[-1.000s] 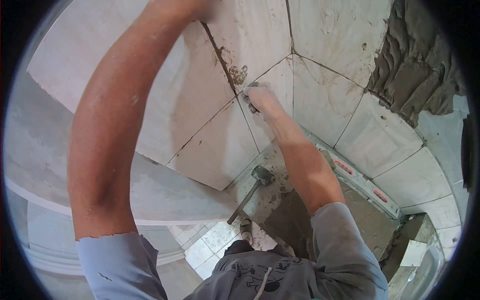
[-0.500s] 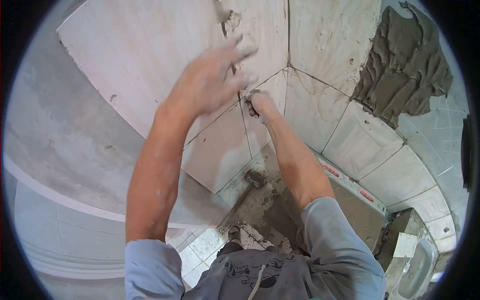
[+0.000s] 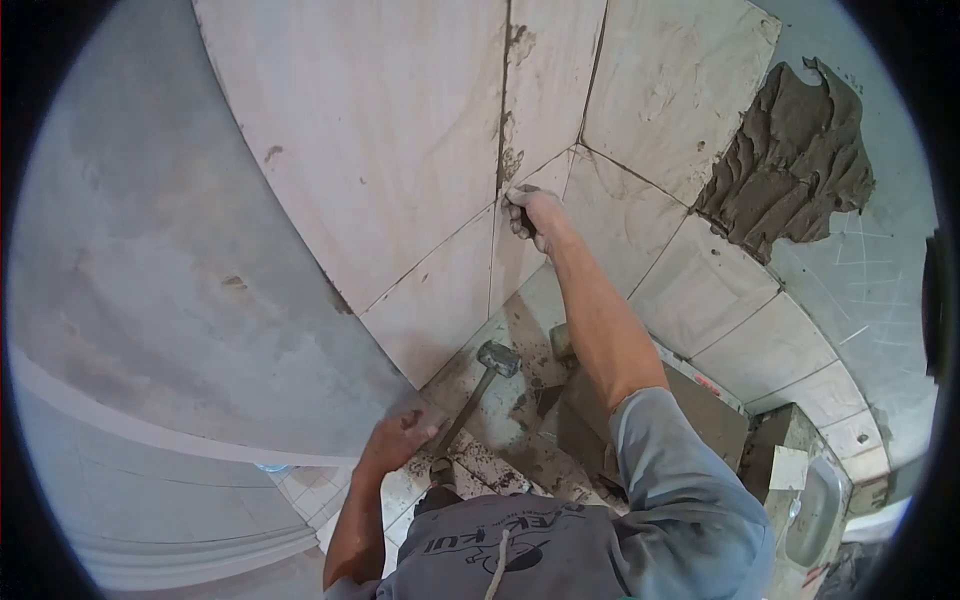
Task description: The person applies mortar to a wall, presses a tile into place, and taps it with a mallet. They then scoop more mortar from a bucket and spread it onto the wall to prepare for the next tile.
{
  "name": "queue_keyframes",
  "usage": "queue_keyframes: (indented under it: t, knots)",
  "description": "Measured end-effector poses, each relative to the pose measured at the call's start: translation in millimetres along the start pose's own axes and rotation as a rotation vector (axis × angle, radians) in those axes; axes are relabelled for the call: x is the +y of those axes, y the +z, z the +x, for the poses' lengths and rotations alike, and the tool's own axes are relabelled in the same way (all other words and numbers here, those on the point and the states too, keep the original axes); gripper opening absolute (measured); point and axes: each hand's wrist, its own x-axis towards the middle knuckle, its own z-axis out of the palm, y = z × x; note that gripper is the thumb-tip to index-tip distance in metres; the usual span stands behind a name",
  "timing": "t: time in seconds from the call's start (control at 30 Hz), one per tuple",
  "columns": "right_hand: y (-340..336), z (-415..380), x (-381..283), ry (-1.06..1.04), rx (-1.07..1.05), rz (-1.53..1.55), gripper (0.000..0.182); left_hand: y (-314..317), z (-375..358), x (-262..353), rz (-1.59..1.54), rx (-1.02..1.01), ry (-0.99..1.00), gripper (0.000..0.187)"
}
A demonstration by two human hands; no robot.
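My right hand (image 3: 537, 215) is closed, knuckles up, against the wall tiles where a vertical joint meets a horizontal one. Something dark shows between its fingers, too hidden to name. Low at the left, my left hand (image 3: 400, 440) hangs with its fingers loosely apart and nothing in it, beside the handle of a mallet (image 3: 498, 358). The mallet lies on the dirty floor with its head toward the wall. A large pale tile (image 3: 370, 130) stands to the left of the joint, and a narrow tile strip (image 3: 548, 85) with mortar smears along its edge is to the right.
A thick patch of grey mortar (image 3: 790, 160) clings to the right wall beside another tile (image 3: 670, 90). A level (image 3: 708, 384) lies along the base of the right wall, partly behind my arm. A basin (image 3: 815, 520) stands at the lower right.
My left hand has dropped from the tile joint down to the lower left, near the mallet handle. My right hand stays closed by the joint. The view has shifted slightly.
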Motion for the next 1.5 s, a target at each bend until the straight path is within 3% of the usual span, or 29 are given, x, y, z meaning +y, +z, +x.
queue_keyframes:
  t: [0.13, 0.23, 0.47, 0.63, 0.77, 0.83, 0.97, 1.03, 1.13, 1.27, 1.33, 1.4, 1.5]
  knots:
    - [0.6, -4.2, -3.3, -0.016, 0.008, -0.011, 0.019, 4.7, 7.6, -10.6, -0.018, -0.094, -0.049, 0.063]
    - [2.3, -6.2, -4.5, 0.001, 0.050, -0.018, 0.020, 2.5, 19.7, -23.9, -0.056, -0.061, 0.048, 0.064]
    - [11.1, -8.7, -5.6, -0.052, 0.153, -0.053, 0.018, -14.4, 49.5, -18.3, 0.087, -0.228, 0.054, 0.062]
    - [18.7, -9.6, -15.0, 0.022, 0.214, -0.147, 0.014, 0.1, 80.5, -10.7, -0.024, -0.182, 0.227, 0.057]
    - [17.1, -10.2, -10.9, -0.003, 0.220, -0.186, 0.014, 17.7, 98.9, 39.5, -0.071, -0.145, 0.243, 0.054]
    - [20.2, -14.2, -10.1, -0.018, 0.223, -0.141, 0.015, 25.1, 105.5, 64.6, -0.104, -0.074, 0.422, 0.052]
    - [6.2, -9.8, -3.2, -0.001, 0.155, -0.060, 0.020, -9.2, 77.5, 146.2, -0.094, 0.011, 0.353, 0.045]
    - [4.2, -4.3, -4.5, 0.022, 0.101, -0.021, 0.021, -24.6, 74.9, 167.6, 0.046, 0.160, 0.653, 0.049]
    - [4.5, -10.1, 0.7, -0.003, 0.104, 0.044, 0.022, -41.5, 71.5, 192.3, 0.149, 0.262, 0.764, 0.047]
    - [-3.4, -10.0, 10.3, 0.002, 0.169, 0.214, 0.026, -50.4, 57.5, 235.9, 0.071, 0.227, 0.620, 0.044]
    - [-8.5, -10.9, 16.1, 0.020, 0.233, 0.270, 0.028, -58.3, 67.1, 254.4, 0.409, 0.362, 0.856, 0.043]
    - [-13.2, -12.9, 20.1, 0.012, 0.241, 0.319, 0.031, -73.5, 79.0, 281.2, 0.491, 0.390, 1.007, 0.041]
    - [-15.5, -23.7, 15.1, 0.013, 0.251, 0.287, 0.032, -91.6, 94.0, 324.8, 0.744, 0.593, 1.117, 0.038]
